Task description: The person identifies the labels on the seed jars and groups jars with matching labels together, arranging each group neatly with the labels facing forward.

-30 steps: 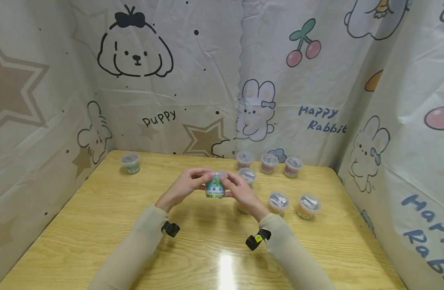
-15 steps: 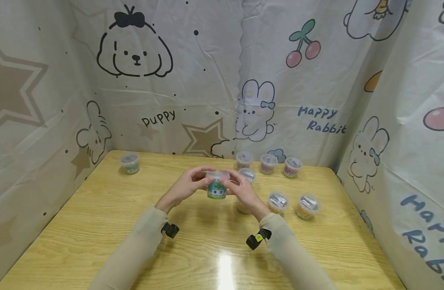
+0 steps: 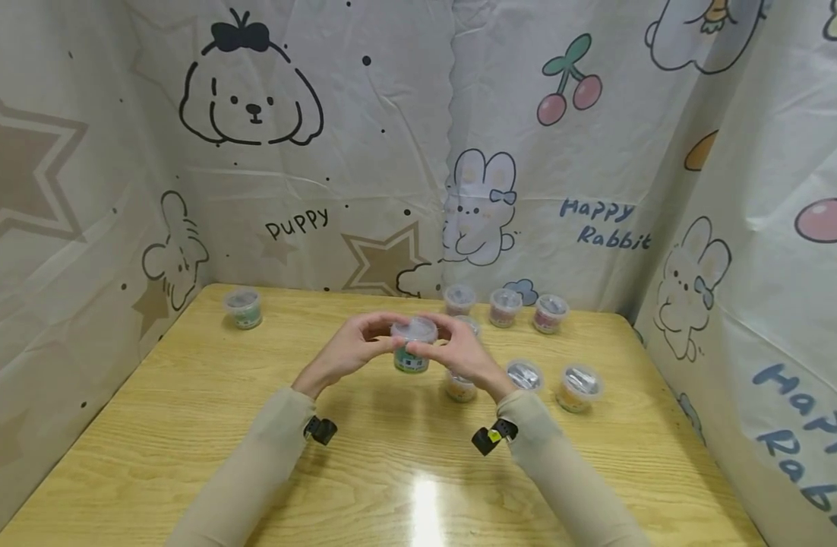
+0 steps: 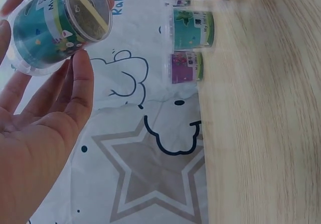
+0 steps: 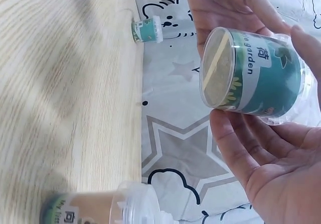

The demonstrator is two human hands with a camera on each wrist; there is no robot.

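Observation:
Both hands hold one clear plastic cup (image 3: 412,362) with a teal "My little garden" label, raised over the wooden table. Its translucent lid (image 3: 415,329) faces up and slightly toward me. My left hand (image 3: 353,348) grips the cup's left side, and my right hand (image 3: 463,352) grips the right side; both thumbs lie in front near the rim. In the right wrist view, a pale stick (image 5: 216,66) shows through the cup's base, with fingers round either side. The left wrist view shows the cup (image 4: 45,30) above the left palm.
A similar teal cup (image 3: 244,310) stands at the back left. Pink-labelled cups (image 3: 505,308) line the back right, with orange-labelled cups (image 3: 579,388) nearer. One lidded cup (image 3: 470,325) is partly hidden behind the right hand. Printed cloth (image 3: 377,175) encloses the table.
The cup has tipped so that its lid now shows from above, where its label faced me before. It has shifted slightly right, and both hands keep their hold.

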